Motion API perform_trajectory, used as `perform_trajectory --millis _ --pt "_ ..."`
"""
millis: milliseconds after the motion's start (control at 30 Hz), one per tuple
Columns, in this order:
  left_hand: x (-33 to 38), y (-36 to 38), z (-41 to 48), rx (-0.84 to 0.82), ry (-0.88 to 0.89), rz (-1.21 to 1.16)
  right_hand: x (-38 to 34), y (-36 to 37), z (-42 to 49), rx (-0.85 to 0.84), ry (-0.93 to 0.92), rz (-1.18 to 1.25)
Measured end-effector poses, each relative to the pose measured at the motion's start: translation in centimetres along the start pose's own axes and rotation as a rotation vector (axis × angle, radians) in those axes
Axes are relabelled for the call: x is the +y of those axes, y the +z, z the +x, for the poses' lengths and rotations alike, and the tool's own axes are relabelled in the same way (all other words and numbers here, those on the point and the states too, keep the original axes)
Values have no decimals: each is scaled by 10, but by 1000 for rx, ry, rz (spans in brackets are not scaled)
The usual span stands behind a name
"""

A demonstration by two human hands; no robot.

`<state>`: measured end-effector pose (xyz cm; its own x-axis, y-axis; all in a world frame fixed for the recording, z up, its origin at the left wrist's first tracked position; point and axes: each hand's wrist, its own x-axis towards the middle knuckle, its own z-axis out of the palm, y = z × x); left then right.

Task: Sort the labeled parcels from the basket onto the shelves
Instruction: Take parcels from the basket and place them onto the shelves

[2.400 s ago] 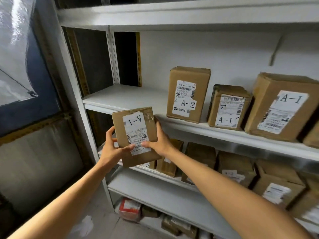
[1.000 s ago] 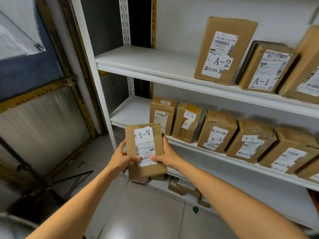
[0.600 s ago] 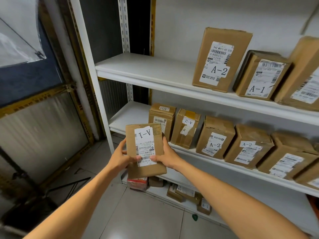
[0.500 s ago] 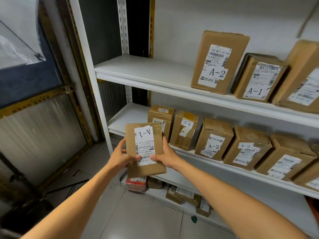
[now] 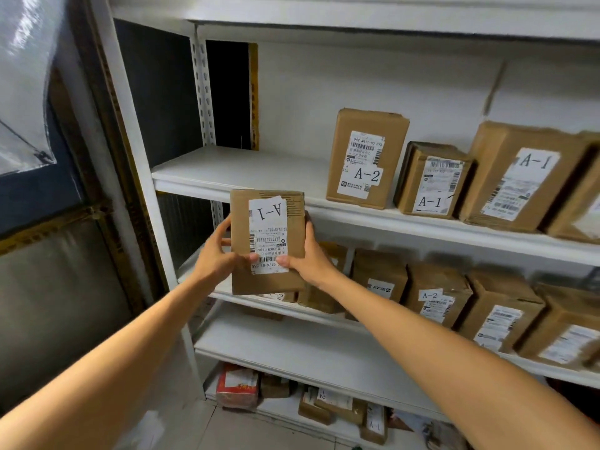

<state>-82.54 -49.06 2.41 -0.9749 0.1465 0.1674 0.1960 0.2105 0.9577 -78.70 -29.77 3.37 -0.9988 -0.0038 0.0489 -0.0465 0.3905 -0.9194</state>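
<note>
I hold a small brown cardboard parcel point(image 5: 269, 222) upright in front of the white shelving unit, its white label turned upside down and reading A-1. My left hand point(image 5: 216, 254) grips its left edge and my right hand point(image 5: 308, 254) grips its right edge, thumbs on the label. The parcel hangs level with the front lip of the upper shelf point(image 5: 233, 172), whose left part is bare. On that shelf stand a parcel labeled A-2 point(image 5: 365, 157) and two labeled A-1 point(image 5: 431, 180), point(image 5: 522, 177). The basket is out of view.
The shelf below point(image 5: 318, 315) carries a row of brown parcels, some marked A-2 point(image 5: 436, 297). Lower shelves hold a red packet point(image 5: 238, 386) and small boxes. A white upright post point(image 5: 143, 177) bounds the unit on the left, beside a dark framed wall.
The parcel has risen in both hands from the level of the second shelf to the lip of the upper shelf. My view tilted upward, and the grip stayed the same.
</note>
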Motion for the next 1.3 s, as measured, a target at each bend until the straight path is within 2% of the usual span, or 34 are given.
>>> perform_trajectory --millis 133,333,467,567,667,833,1000,1200,1300 --pt "37 -6 22 -4 95 -30 -34 -19 14 67 -84 -33" --pt "81 -19 60 -16 115 -4 -61 -34 43 233 -222 -51" --pt "94 -21 92 13 170 -6 -76 -40 75 282 -236 -52" --pt "97 -16 119 55 188 -4 -85 -44 103 336 -249 -140" --pt "98 -6 144 111 199 139 -86 -50 126 331 -207 -197" --pt "91 14 178 132 188 176 -75 -59 142 276 -157 -326" --pt "89 31 192 145 208 210 -80 -68 146 186 -47 -331" --pt "91 41 200 181 147 271 -91 -70 132 227 9 -319" --pt "95 45 195 159 134 318 -92 -73 114 197 15 -338"
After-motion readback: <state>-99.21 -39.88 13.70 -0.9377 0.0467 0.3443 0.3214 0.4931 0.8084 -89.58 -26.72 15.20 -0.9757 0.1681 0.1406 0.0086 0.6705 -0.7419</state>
